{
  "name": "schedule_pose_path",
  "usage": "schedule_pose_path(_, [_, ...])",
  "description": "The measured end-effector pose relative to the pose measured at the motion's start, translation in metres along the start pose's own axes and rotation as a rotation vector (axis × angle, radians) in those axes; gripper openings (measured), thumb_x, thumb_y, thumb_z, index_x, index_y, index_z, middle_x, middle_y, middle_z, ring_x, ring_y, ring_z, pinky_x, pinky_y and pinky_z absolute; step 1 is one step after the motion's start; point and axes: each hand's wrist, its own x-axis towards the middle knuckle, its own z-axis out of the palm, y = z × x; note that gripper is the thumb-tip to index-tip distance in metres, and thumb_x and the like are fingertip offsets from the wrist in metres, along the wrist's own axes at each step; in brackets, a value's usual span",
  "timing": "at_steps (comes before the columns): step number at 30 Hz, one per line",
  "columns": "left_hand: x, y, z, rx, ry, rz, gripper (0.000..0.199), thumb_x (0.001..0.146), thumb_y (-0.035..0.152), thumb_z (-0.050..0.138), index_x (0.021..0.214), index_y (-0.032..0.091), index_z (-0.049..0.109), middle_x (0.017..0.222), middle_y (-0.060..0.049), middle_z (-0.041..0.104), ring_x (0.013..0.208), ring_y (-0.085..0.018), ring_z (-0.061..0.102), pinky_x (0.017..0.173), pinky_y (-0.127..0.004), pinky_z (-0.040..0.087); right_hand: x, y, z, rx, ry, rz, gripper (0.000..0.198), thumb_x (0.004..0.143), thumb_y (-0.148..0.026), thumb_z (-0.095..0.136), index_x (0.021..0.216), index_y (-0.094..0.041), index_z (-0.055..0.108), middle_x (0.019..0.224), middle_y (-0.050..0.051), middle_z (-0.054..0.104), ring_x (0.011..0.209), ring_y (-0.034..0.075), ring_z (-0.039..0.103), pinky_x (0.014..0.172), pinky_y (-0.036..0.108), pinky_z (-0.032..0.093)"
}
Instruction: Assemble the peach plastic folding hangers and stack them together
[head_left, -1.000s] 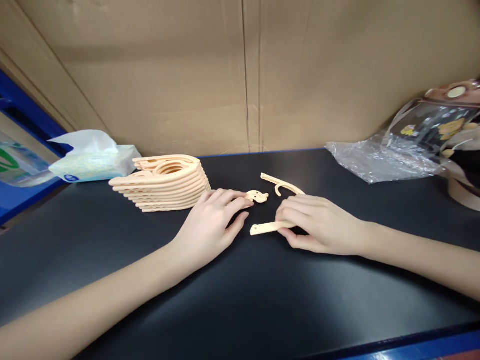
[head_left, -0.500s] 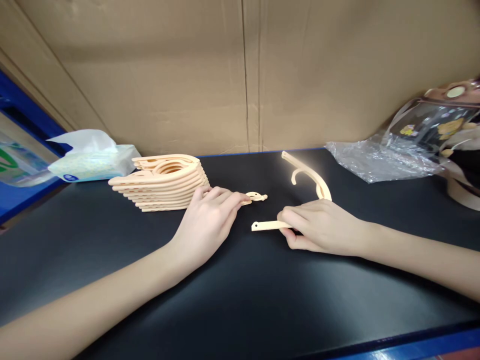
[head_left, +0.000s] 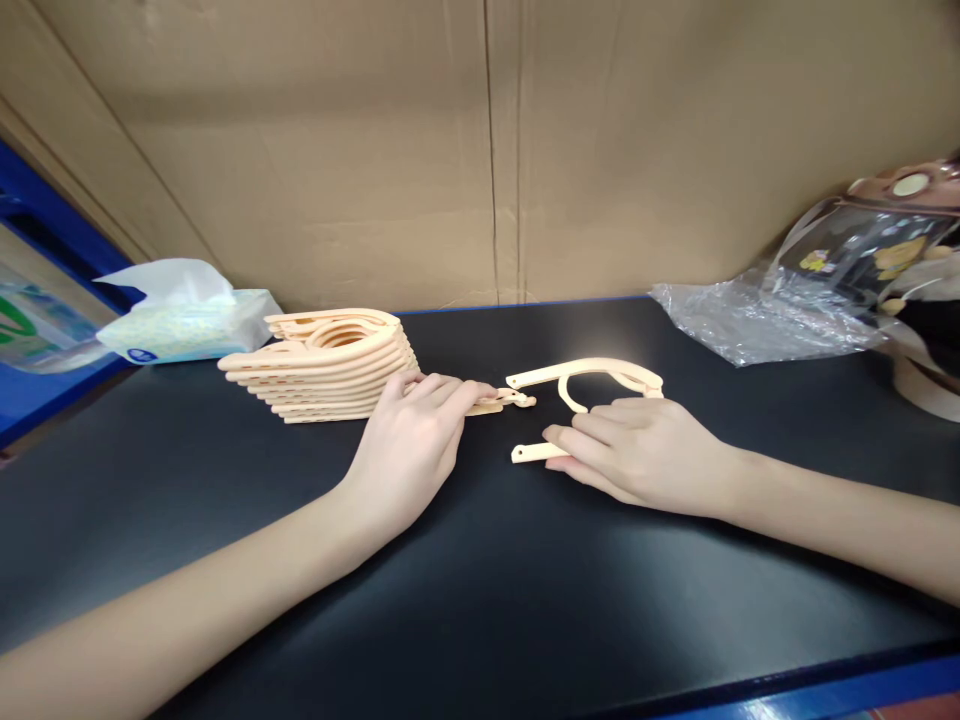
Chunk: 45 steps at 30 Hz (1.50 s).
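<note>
My right hand is closed around a pale orange folding clothes hanger. Its far arm curves out above my fingers, with the curled hook below it. The near arm, with a hole at its tip, sticks out to the left of my fingers. My left hand rests at the right end of the hanger stack, its fingers closed over another pale orange plastic hanger piece. Only that piece's right end shows; the palm hides the rest. The stack holds several folded hangers lying flat on each other.
A tissue pack stands at the back left of the black table. Crumpled clear plastic and a transparent bag lie at the back right. Brown cardboard rises behind the table.
The far arm of the hanger in my right hand has swung left and toward me, lying nearer the other arm. My left hand has barely moved.
</note>
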Motion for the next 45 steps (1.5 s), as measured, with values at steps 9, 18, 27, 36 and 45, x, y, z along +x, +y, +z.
schedule_pose_path(9, [-0.0031, 0.0056, -0.0024, -0.071, 0.052, -0.005, 0.026, 0.096, 0.013, 0.032, 0.112, 0.017, 0.053, 0.095, -0.004, 0.056, 0.084, -0.018, 0.056, 0.069, -0.029, 0.04, 0.0008, 0.0036, 0.0023, 0.029, -0.002, 0.022, 0.03, 0.098, -0.033, 0.044, 0.086, -0.018, 0.067, 0.061, -0.002, 0.061, 0.051, 0.012, 0.053, 0.056, 0.028, 0.033])
schedule_pose_path(18, [-0.0017, 0.0085, -0.0041, -0.101, -0.079, 0.069, 0.032, 0.1, 0.031, 0.031, 0.08, 0.018, 0.053, 0.076, 0.0, 0.053, 0.065, -0.014, 0.053, 0.055, -0.024, 0.034, -0.0003, 0.0047, 0.0035, 0.048, -0.009, 0.038, 0.029, 0.098, -0.035, 0.044, 0.082, -0.019, 0.063, 0.063, -0.004, 0.063, 0.05, 0.01, 0.055, 0.052, 0.027, 0.031])
schedule_pose_path(27, [-0.0065, 0.0062, -0.0019, -0.229, -0.184, 0.094, 0.023, 0.099, 0.028, 0.028, 0.095, 0.02, 0.049, 0.074, 0.001, 0.061, 0.057, -0.013, 0.054, 0.053, -0.024, 0.035, -0.0014, 0.0063, 0.0046, 0.119, 0.021, 0.053, 0.028, 0.098, -0.035, 0.044, 0.084, -0.019, 0.063, 0.066, -0.004, 0.066, 0.053, 0.011, 0.057, 0.054, 0.027, 0.034])
schedule_pose_path(36, [-0.0032, 0.0063, -0.0029, -0.229, -0.226, 0.174, 0.023, 0.098, 0.032, 0.031, 0.082, 0.02, 0.043, 0.068, 0.002, 0.059, 0.052, -0.013, 0.053, 0.049, -0.023, 0.033, 0.0011, 0.0041, 0.0015, 0.114, 0.002, 0.031, 0.032, 0.099, -0.035, 0.039, 0.083, -0.019, 0.062, 0.066, -0.003, 0.064, 0.051, 0.011, 0.052, 0.053, 0.028, 0.032])
schedule_pose_path(45, [-0.0033, 0.0081, -0.0037, -0.126, -0.232, 0.155, 0.039, 0.101, 0.045, 0.025, 0.076, 0.02, 0.042, 0.057, 0.003, 0.055, 0.044, -0.012, 0.052, 0.044, -0.023, 0.029, 0.0, 0.004, 0.0023, 0.126, 0.033, 0.035, 0.032, 0.099, -0.034, 0.039, 0.091, -0.019, 0.066, 0.071, -0.001, 0.069, 0.055, 0.011, 0.058, 0.055, 0.026, 0.036])
